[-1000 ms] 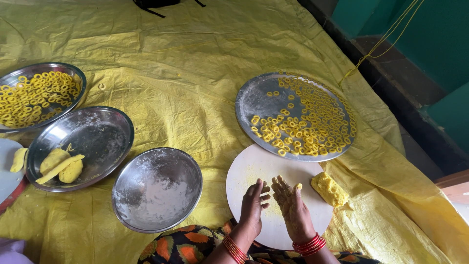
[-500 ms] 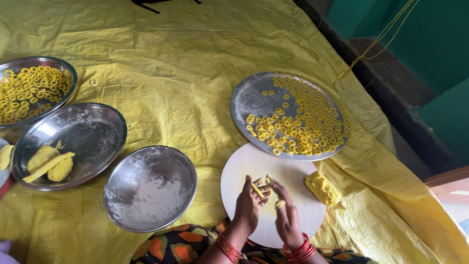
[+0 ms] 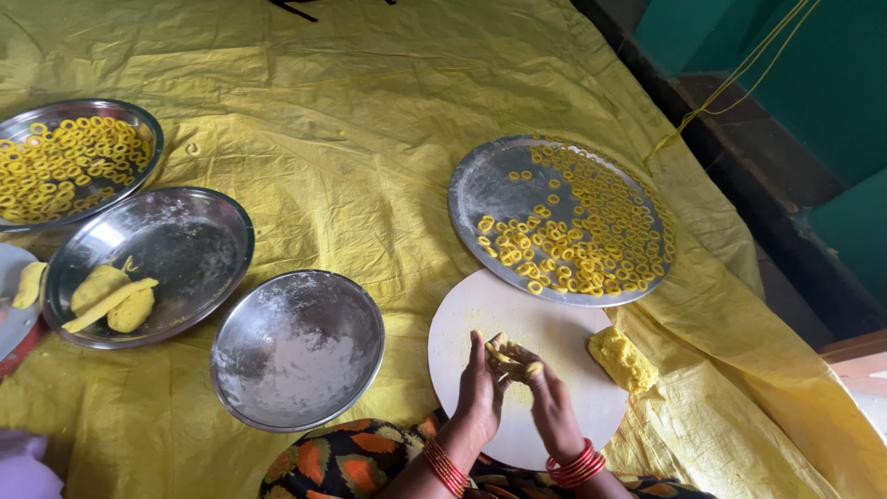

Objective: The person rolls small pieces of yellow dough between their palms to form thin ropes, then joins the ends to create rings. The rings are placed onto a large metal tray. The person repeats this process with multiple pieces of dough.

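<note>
both hands are together over the near half of the round white board [image 3: 480,305]: the left hand [image 3: 480,393] stands edge-on with its palm turned toward the right hand [image 3: 545,397], and a thin yellow dough strip [image 3: 504,353] is pinched between the fingertips of the two, held just above the board. a small bit of dough also shows at the right hand's fingertips (whether it is the same strip bent round or a separate crumb, i cannot tell).

the strip looks soft and thin, so it may well tear or stretch unevenly if the fingers pull apart too quickly, and a loose end could drop onto the board or stick to a fingertip instead of closing. the dough lump [image 3: 624,359] sits at the right edge of the board, partly on the yellow sheet [image 3: 351,148], where a sweep of the right wrist could nudge it off. the steel plate of rings [image 3: 490,185] touches the far rim of the board and is crowded on its right side; a ring set down carelessly there might press into its neighbours and fuse. the floured steel bowl [image 3: 296,346] lies just left of the board, near the left elbow, and a knock would spill flour.
</note>
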